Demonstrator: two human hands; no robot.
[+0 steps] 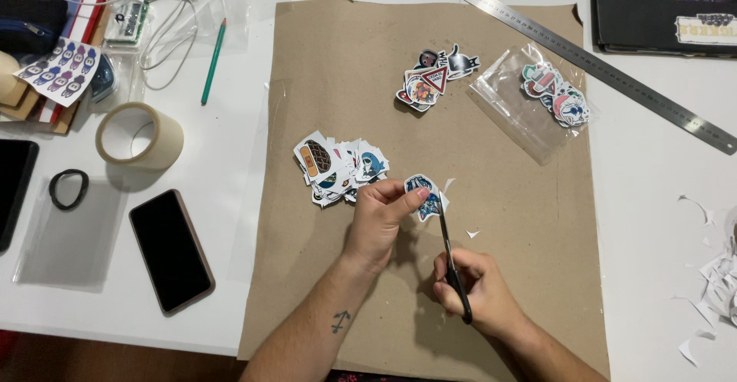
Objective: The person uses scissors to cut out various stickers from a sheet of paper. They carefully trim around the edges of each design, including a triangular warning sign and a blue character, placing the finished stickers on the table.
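Black scissors [453, 263] in right hand's [480, 286] closed grip, left hand [380, 217] apparently pinching sticker [424, 196].

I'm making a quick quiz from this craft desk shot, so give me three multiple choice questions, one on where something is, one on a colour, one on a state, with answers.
1. Where does the metal ruler lie?
A. diagonally past the top right of the brown paper
B. under the phone
C. inside the tape roll

2. What colour is the pencil?
A. red
B. green
C. yellow

3. What is the left hand doing?
A. resting flat
B. pinching a sticker
C. holding the phone

Answers: 1 A, the ruler slants beyond the paper's upper right corner. 2 B, its shaft is green. 3 B, thumb and fingers grip the sticker while the right hand works black scissors at it.
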